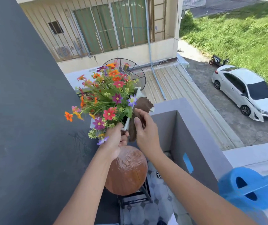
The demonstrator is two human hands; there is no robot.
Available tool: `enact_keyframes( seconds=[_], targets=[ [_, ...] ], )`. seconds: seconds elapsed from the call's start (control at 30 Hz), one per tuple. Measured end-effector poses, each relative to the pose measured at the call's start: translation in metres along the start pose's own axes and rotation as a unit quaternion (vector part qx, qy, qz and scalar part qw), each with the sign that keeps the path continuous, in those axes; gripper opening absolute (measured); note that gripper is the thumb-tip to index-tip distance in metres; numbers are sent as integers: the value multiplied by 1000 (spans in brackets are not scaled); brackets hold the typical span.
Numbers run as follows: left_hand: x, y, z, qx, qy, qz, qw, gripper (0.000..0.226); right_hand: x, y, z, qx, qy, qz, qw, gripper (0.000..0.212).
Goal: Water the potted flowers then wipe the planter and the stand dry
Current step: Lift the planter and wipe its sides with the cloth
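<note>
My left hand (115,140) grips the near corner of a white planter (138,93) full of colourful flowers (107,98) and holds it up in the air. My right hand (143,127) presses a brown cloth (139,109) against the planter's right side, thumb and fingers curled on the cloth. Below them stands a round wooden stand top (128,172) on dark metal legs (139,197), its surface wet and shiny. Most of the planter is hidden by flowers and cloth.
A dark grey wall (24,111) rises on the left. A grey balcony parapet (195,127) runs on the right, with a blue watering can (247,189) on its ledge at lower right. Tiled floor (156,207) lies below. A white car (247,93) is parked on the street far below.
</note>
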State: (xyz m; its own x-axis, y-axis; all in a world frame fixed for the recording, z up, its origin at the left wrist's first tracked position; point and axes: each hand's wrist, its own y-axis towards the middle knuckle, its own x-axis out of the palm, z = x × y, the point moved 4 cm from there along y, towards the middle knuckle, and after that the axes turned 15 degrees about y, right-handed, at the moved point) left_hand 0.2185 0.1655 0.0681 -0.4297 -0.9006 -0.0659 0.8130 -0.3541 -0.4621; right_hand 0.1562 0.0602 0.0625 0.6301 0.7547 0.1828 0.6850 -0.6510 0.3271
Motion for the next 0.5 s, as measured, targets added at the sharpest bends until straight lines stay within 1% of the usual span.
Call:
enact_keyframes(
  seconds=[0.13,0.2,0.27,0.37,0.5],
  targets=[
    [-6,-1,13,1,18,10,1000,29,-3,-31,8,-78,-53,-77,993,32],
    [-8,-1,14,-3,10,5,1000,28,-8,-37,17,-96,-81,-97,987,35],
    [-7,0,14,-9,-11,-10,1000,27,-18,-37,28,-92,-104,-85,987,37],
    [-2,1,12,-15,-35,-23,999,29,-32,-34,46,-55,-116,-41,991,34],
    [4,0,9,-9,-41,-23,999,30,-35,-24,47,7,-67,32,997,33]
  ],
)
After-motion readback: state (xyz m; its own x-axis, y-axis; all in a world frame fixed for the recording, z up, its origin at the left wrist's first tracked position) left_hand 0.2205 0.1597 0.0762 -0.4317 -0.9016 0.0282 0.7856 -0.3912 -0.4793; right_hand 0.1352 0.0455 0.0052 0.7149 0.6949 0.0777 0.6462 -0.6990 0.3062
